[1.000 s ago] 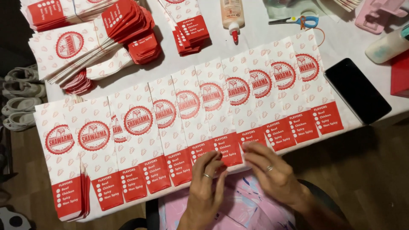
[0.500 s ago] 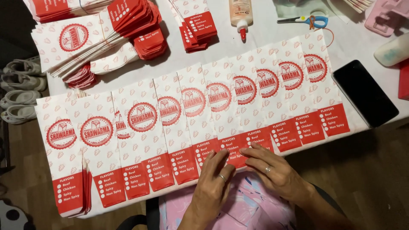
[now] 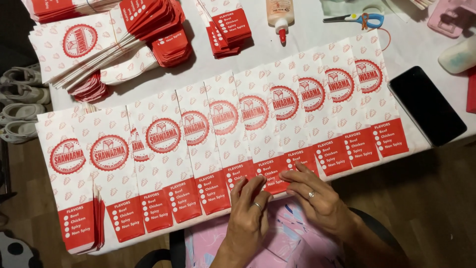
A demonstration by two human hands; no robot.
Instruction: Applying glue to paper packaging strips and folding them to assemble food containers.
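White counter point(image 3: 317, 39), smooth, over dark wood floor. Far left: pale sandals point(image 3: 20, 106) on floor. Upper left: banded stacks of flat paper bags point(image 3: 106, 42), white with red ends. Across centre: overlapping row of paper sleeves point(image 3: 223, 139), rectangular, round red seals, red bottom panels. Left hand point(image 3: 250, 216), ringed, fingers flat and released on one sleeve's red panel point(image 3: 270, 173); right hand point(image 3: 317, 196), grip unclenched, fingertips pressing same panel. Above: glue bottle point(image 3: 279, 12), scissors point(image 3: 354, 19). Right: glossy black phone point(image 3: 426, 105).

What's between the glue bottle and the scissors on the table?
Bare white table only: nothing lies between the glue bottle and the scissors, as the head view shows.
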